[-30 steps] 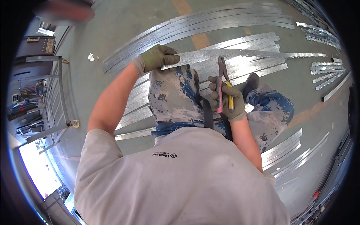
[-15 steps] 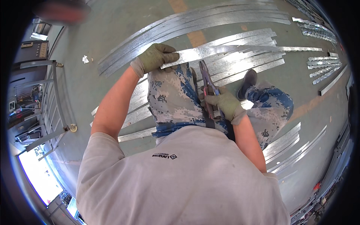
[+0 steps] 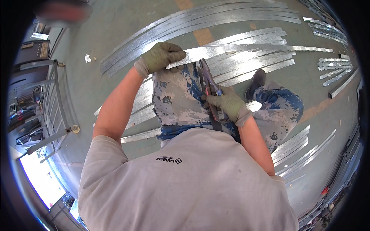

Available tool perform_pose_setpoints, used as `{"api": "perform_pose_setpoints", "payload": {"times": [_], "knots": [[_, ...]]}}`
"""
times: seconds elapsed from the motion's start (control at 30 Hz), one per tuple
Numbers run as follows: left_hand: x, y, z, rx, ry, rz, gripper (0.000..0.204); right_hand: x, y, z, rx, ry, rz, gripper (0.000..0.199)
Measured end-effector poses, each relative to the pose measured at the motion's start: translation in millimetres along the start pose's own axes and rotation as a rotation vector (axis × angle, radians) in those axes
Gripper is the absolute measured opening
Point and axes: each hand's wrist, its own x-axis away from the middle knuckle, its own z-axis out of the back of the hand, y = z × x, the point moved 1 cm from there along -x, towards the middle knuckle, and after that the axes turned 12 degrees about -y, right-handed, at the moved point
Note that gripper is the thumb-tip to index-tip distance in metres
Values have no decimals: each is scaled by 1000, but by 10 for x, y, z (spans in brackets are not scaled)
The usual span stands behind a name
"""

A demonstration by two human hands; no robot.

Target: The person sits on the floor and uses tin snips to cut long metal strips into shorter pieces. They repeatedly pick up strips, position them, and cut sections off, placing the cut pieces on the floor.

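My left hand [image 3: 161, 57], in a green work glove, grips the near end of a long shiny metal strip [image 3: 246, 48] that runs off to the right across my raised knee. My right hand [image 3: 228, 103], also gloved, is closed on the handles of metal snips [image 3: 207, 82], whose blades point up toward the strip's edge just right of my left hand. My legs in blue camouflage trousers [image 3: 175, 98] lie under both hands, and a dark shoe [image 3: 257, 81] rests on the strips to the right.
Many long galvanized strips [image 3: 200, 19] lie in rows on the concrete floor ahead and to the right. Shorter cut pieces [image 3: 333, 65] are stacked at far right. A metal rack frame [image 3: 54, 104] stands at left. More strips [image 3: 296, 146] lie by my right side.
My right hand has brought the snips down and left, from held upright beside my knee to pointing at the strip near my left hand. The left hand keeps its hold.
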Motion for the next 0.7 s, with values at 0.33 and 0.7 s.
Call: {"api": "perform_pose_setpoints", "payload": {"times": [0.33, 0.7], "knots": [[46, 74, 2, 25, -17, 3, 41, -6, -1, -69, -100, 1, 15, 35], [45, 105, -12, -10, 13, 38, 46, -49, 51, 42, 65, 6, 40, 37]]}}
